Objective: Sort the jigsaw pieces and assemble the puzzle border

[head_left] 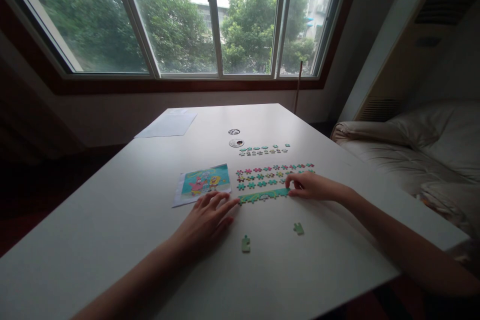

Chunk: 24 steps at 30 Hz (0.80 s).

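On the white table (112,230) lies a joined green strip of puzzle pieces (262,195). My left hand (206,220) rests flat, fingers stretched out, with its fingertips at the strip's left end. My right hand (309,186) is at the strip's right end, fingers curled and pinched against it. Behind the strip, rows of loose coloured pieces (270,174) are laid out. A cartoon reference picture (204,182) lies to the left of them. Two single green pieces (245,244) (299,228) lie nearer to me.
Another row of pale pieces (264,150) lies farther back, by two small round objects (236,142). A sheet of paper (167,124) sits at the far left corner. A cushioned sofa (412,145) stands to the right, and a large window (210,15) is behind the table.
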Available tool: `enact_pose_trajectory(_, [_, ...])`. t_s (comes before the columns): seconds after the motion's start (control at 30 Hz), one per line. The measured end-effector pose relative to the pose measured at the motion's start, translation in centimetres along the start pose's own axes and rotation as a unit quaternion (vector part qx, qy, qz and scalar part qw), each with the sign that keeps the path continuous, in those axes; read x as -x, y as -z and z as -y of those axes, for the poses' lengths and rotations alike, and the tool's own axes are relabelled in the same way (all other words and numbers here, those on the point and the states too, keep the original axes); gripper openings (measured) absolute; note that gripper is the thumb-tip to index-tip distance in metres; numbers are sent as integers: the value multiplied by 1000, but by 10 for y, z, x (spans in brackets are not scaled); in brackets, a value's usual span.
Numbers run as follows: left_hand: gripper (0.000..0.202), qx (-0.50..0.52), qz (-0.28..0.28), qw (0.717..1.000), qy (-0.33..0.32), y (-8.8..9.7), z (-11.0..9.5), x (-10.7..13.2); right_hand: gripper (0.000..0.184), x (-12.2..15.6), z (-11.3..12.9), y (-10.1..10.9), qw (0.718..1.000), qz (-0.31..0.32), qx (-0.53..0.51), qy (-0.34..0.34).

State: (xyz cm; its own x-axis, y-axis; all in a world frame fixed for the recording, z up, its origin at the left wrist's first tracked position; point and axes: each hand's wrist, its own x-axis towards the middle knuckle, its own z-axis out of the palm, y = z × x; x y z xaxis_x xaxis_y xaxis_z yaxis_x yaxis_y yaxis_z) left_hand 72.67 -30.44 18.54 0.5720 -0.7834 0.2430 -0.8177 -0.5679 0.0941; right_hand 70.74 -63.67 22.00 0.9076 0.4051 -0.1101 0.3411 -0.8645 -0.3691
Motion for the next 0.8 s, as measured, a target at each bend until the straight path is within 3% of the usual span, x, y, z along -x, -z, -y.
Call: enact_pose_trajectory(0.8, [35, -4, -4, 1000, -6, -2, -8, 1, 22, 8, 2, 1, 1000, -6, -12, 12])
